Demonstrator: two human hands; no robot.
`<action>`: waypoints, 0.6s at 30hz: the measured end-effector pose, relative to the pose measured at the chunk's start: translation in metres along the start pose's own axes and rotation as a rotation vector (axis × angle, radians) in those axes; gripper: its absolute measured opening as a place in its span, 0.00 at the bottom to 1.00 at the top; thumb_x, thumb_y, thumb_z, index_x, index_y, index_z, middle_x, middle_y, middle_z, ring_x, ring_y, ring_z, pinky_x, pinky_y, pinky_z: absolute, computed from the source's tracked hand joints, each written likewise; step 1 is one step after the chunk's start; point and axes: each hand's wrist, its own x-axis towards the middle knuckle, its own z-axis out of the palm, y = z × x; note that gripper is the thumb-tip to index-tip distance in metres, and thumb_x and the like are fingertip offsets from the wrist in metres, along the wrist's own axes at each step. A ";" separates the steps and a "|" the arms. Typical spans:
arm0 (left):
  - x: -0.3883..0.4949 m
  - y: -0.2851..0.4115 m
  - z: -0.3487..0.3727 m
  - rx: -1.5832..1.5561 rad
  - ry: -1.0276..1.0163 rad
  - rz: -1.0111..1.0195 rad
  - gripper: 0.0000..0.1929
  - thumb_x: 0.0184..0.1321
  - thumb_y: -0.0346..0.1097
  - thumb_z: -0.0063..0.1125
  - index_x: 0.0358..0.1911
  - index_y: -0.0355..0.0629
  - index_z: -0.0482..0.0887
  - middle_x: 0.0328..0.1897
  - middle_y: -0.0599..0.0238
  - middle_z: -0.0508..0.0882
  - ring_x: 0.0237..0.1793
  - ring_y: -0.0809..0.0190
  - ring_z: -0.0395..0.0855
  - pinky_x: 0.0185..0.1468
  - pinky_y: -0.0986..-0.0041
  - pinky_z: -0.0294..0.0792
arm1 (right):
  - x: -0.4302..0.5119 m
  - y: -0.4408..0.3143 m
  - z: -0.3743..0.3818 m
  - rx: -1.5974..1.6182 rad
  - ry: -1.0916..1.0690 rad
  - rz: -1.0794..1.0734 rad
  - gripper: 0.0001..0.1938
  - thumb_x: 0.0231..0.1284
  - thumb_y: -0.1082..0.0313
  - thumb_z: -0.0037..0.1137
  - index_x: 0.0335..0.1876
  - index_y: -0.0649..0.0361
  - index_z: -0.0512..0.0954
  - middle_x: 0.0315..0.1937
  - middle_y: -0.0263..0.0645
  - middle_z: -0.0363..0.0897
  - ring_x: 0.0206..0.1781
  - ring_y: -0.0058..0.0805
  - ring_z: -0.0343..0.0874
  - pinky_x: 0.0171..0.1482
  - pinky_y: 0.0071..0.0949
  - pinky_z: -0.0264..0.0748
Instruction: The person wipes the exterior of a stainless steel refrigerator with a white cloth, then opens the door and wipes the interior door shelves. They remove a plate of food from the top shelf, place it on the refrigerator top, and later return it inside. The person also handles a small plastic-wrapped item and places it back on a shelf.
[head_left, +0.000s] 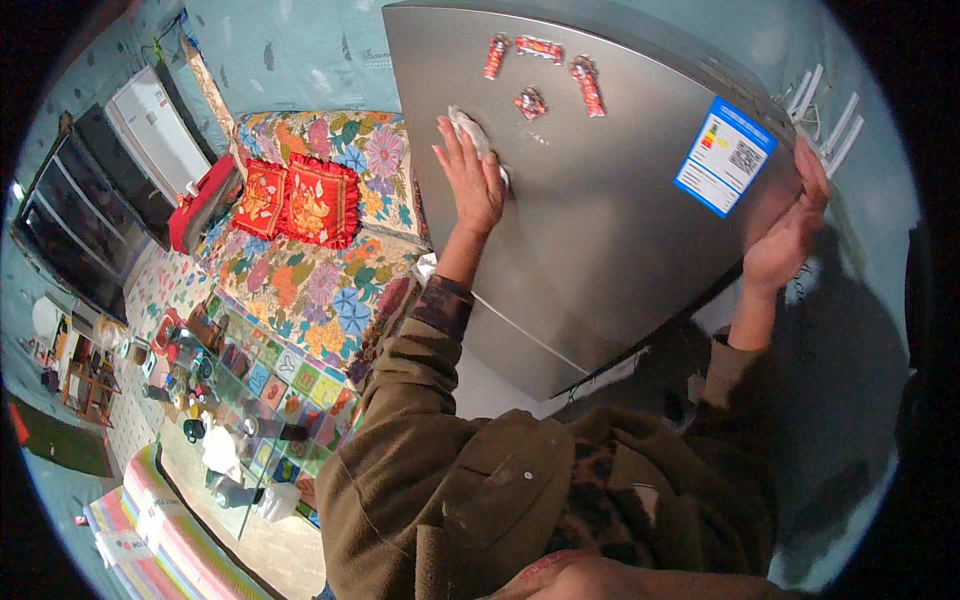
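A silver-grey refrigerator (600, 217) stands right in front of me. My left hand (474, 184) lies fairly flat against its upper door, with a white cloth or tissue (470, 126) pressed beneath the fingers. Beside that hand is a small whitish smear (537, 138) on the door. My right hand (784, 236) rests at the door's right edge, its fingers bent around the side. Red decorative magnets or stickers (538, 49) are fixed near the top of the door. Close to my right hand is a blue-and-white energy label (726, 156) bearing writing and a printed code.
To the left is a floral-covered sofa (322, 277) with red ruffled cushions (322, 201). A glass-topped table (255, 420) holds bottles, cups and white bags (222, 450). White hooks or rack arms (829, 127) stick out from the wall beyond the refrigerator's right side.
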 end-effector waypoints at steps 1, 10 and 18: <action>0.009 -0.013 -0.002 -0.004 0.003 0.001 0.30 0.71 0.39 0.36 0.73 0.29 0.52 0.81 0.35 0.40 0.81 0.36 0.36 0.76 0.41 0.30 | -0.002 0.001 0.002 0.041 0.007 0.021 0.30 0.78 0.48 0.24 0.63 0.68 0.71 0.65 0.50 0.68 0.68 0.43 0.67 0.72 0.39 0.60; 0.097 -0.104 -0.017 -0.057 0.088 0.005 0.30 0.74 0.42 0.33 0.72 0.27 0.54 0.81 0.40 0.44 0.80 0.38 0.42 0.76 0.40 0.38 | -0.012 0.007 0.003 0.198 0.064 0.204 0.33 0.76 0.45 0.25 0.68 0.69 0.65 0.72 0.53 0.61 0.73 0.41 0.63 0.76 0.40 0.52; 0.019 -0.139 0.000 -0.085 0.101 -0.132 0.30 0.74 0.42 0.32 0.73 0.27 0.51 0.81 0.41 0.45 0.80 0.38 0.43 0.76 0.41 0.40 | -0.006 -0.003 0.007 0.056 0.076 0.150 0.39 0.73 0.34 0.30 0.66 0.70 0.67 0.71 0.50 0.63 0.71 0.41 0.65 0.74 0.42 0.57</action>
